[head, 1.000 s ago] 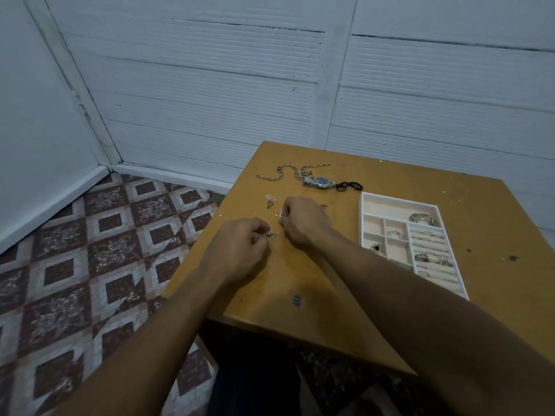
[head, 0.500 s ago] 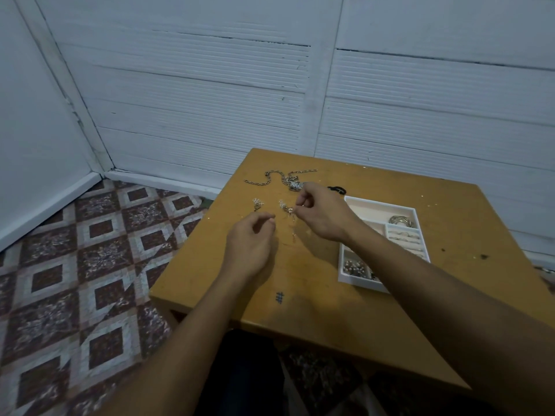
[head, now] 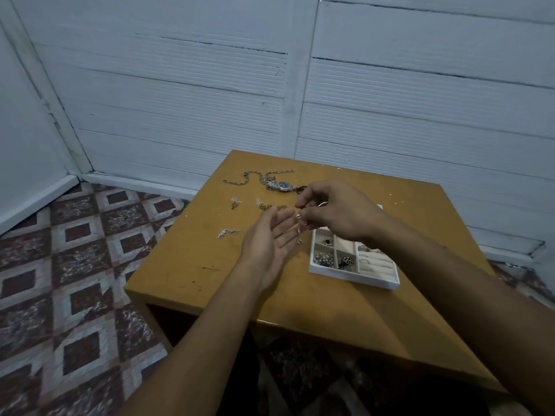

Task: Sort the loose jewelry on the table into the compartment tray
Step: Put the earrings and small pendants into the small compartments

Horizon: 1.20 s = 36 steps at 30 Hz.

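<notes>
My right hand (head: 339, 213) pinches a small dangling silver earring (head: 300, 228) above the table, just left of the white compartment tray (head: 354, 276). My left hand (head: 268, 240) is held flat, palm up, beside and slightly under the dangling piece. The tray holds several rings and beads; my right hand hides its far part. Loose on the wooden table (head: 210, 265) lie a silver chain (head: 240, 180), a wristwatch (head: 280, 185), a small earring (head: 235, 202), another piece (head: 264, 205) and a pendant (head: 228, 233).
The table stands in a corner against white ribbed walls (head: 180, 100). Patterned floor tiles (head: 75, 265) lie to the left. The table's near edge and left edge are close to the loose pieces.
My right hand has lifted the earring off the table and moved right toward the tray. My left hand has opened flat, palm up, beneath it. The camera has shifted.
</notes>
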Each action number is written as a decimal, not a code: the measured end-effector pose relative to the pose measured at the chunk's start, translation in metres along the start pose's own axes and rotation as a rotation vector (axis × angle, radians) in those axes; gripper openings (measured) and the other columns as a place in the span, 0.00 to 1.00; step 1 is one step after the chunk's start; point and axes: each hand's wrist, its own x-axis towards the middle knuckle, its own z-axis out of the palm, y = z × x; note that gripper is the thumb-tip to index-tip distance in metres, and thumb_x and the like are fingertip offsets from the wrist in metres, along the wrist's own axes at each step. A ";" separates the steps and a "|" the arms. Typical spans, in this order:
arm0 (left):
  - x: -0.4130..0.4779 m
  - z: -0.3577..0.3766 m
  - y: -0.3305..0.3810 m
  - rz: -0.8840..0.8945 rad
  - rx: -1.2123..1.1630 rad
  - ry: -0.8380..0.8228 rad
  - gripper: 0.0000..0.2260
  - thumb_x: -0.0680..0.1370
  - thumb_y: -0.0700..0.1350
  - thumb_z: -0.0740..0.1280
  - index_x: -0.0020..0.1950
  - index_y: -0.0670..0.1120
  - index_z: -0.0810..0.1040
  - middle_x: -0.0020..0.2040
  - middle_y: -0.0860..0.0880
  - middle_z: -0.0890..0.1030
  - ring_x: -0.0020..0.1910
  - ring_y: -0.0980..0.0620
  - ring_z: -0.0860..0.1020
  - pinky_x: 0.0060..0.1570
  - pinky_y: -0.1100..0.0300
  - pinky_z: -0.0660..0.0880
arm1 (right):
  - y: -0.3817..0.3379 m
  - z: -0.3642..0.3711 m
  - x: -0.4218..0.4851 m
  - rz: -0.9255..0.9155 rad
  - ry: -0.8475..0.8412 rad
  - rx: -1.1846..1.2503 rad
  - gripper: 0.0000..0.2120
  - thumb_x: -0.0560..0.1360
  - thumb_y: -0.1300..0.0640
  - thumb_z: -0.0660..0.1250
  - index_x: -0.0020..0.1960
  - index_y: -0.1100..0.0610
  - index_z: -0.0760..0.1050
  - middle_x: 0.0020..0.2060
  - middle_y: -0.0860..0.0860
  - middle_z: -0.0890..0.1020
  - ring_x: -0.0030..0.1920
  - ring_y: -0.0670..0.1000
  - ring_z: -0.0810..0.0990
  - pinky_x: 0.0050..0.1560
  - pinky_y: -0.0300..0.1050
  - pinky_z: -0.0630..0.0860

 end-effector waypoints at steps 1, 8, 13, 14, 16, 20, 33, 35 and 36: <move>-0.003 0.002 -0.001 -0.025 -0.029 -0.012 0.19 0.83 0.51 0.56 0.62 0.39 0.77 0.58 0.41 0.82 0.56 0.45 0.81 0.56 0.53 0.77 | 0.000 -0.002 -0.003 0.010 -0.009 0.011 0.05 0.75 0.69 0.67 0.49 0.62 0.78 0.36 0.54 0.79 0.37 0.52 0.82 0.46 0.47 0.81; -0.018 0.011 -0.010 -0.195 -0.154 -0.092 0.20 0.83 0.51 0.55 0.61 0.36 0.75 0.56 0.37 0.81 0.56 0.41 0.81 0.56 0.50 0.78 | 0.007 -0.016 -0.017 0.109 -0.062 0.032 0.08 0.74 0.69 0.68 0.52 0.61 0.78 0.37 0.55 0.78 0.39 0.52 0.78 0.40 0.46 0.76; -0.024 0.013 -0.012 -0.232 -0.183 -0.097 0.15 0.80 0.38 0.57 0.63 0.33 0.72 0.56 0.36 0.81 0.54 0.42 0.82 0.52 0.53 0.80 | 0.011 -0.027 -0.019 0.166 -0.109 -0.042 0.09 0.72 0.69 0.68 0.51 0.60 0.78 0.40 0.56 0.81 0.37 0.50 0.79 0.39 0.45 0.74; -0.025 0.013 -0.013 -0.234 -0.172 -0.106 0.15 0.79 0.35 0.58 0.64 0.33 0.72 0.57 0.36 0.81 0.53 0.43 0.82 0.52 0.54 0.80 | 0.011 -0.028 -0.020 0.177 -0.120 -0.054 0.09 0.72 0.69 0.68 0.50 0.59 0.78 0.39 0.55 0.81 0.37 0.49 0.78 0.40 0.46 0.74; -0.027 0.014 -0.014 -0.238 -0.146 -0.121 0.16 0.78 0.30 0.58 0.66 0.33 0.70 0.59 0.37 0.80 0.53 0.44 0.81 0.52 0.56 0.80 | 0.013 -0.031 -0.020 0.194 -0.136 -0.078 0.10 0.72 0.69 0.69 0.51 0.60 0.78 0.38 0.54 0.80 0.36 0.48 0.78 0.40 0.46 0.74; -0.028 0.013 -0.017 -0.215 -0.073 -0.112 0.19 0.77 0.25 0.56 0.68 0.32 0.68 0.61 0.37 0.78 0.58 0.43 0.79 0.51 0.57 0.80 | 0.015 -0.034 -0.022 0.195 -0.140 -0.113 0.08 0.72 0.69 0.69 0.50 0.61 0.80 0.40 0.56 0.82 0.39 0.49 0.78 0.42 0.46 0.75; -0.030 0.023 -0.002 0.059 0.282 -0.036 0.18 0.77 0.26 0.59 0.64 0.38 0.74 0.60 0.42 0.80 0.57 0.49 0.80 0.61 0.54 0.76 | 0.034 -0.024 -0.032 0.270 -0.288 -0.206 0.20 0.74 0.71 0.61 0.56 0.52 0.82 0.47 0.51 0.81 0.43 0.47 0.75 0.36 0.36 0.68; -0.031 0.024 0.000 0.067 0.267 -0.054 0.18 0.77 0.26 0.59 0.64 0.38 0.75 0.59 0.43 0.81 0.57 0.50 0.81 0.61 0.54 0.76 | 0.037 -0.023 -0.034 0.283 -0.327 -0.133 0.17 0.75 0.69 0.60 0.51 0.54 0.83 0.45 0.56 0.80 0.42 0.51 0.72 0.34 0.38 0.66; -0.031 0.024 0.001 0.067 0.254 -0.061 0.18 0.77 0.26 0.59 0.64 0.38 0.75 0.59 0.43 0.81 0.57 0.50 0.81 0.60 0.54 0.76 | 0.038 -0.022 -0.034 0.294 -0.345 -0.112 0.16 0.75 0.69 0.60 0.48 0.54 0.84 0.44 0.57 0.79 0.42 0.51 0.70 0.34 0.39 0.66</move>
